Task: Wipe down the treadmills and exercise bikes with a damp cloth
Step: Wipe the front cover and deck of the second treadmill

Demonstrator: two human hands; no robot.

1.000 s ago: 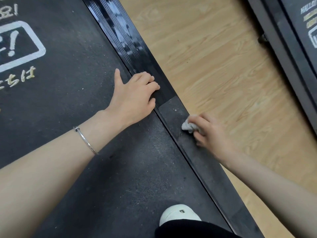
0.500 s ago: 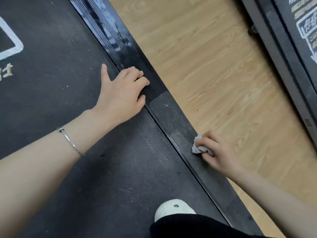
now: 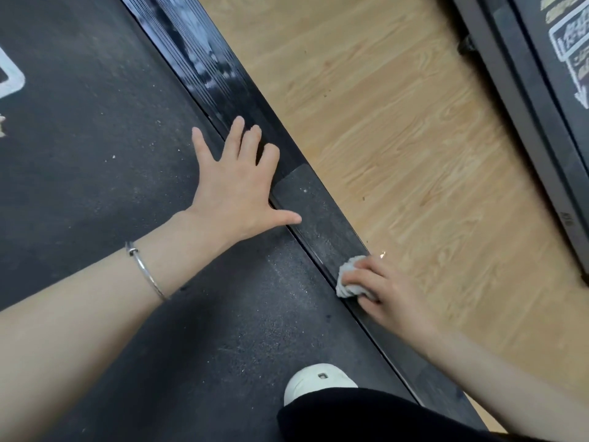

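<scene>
I look down on a treadmill with a dark belt [image 3: 105,161] and a black side rail [image 3: 322,215] running diagonally beside it. My right hand [image 3: 385,291] presses a small crumpled white cloth [image 3: 345,279] onto the matte part of the rail, fingers closed over it. My left hand [image 3: 236,183] lies flat with fingers spread, palm on the belt and fingertips on the glossy ribbed part of the rail [image 3: 204,62]. A silver bangle [image 3: 145,271] sits on the left wrist.
Light wooden floor [image 3: 398,129] lies right of the rail. A second treadmill [image 3: 541,78] with white markings stands at the far right. My white shoe [image 3: 314,382] and dark trouser leg rest on the belt at the bottom.
My right hand has slid the cloth down the rail towards me. My left hand went from curled over the rail edge to flat with fingers spread.
</scene>
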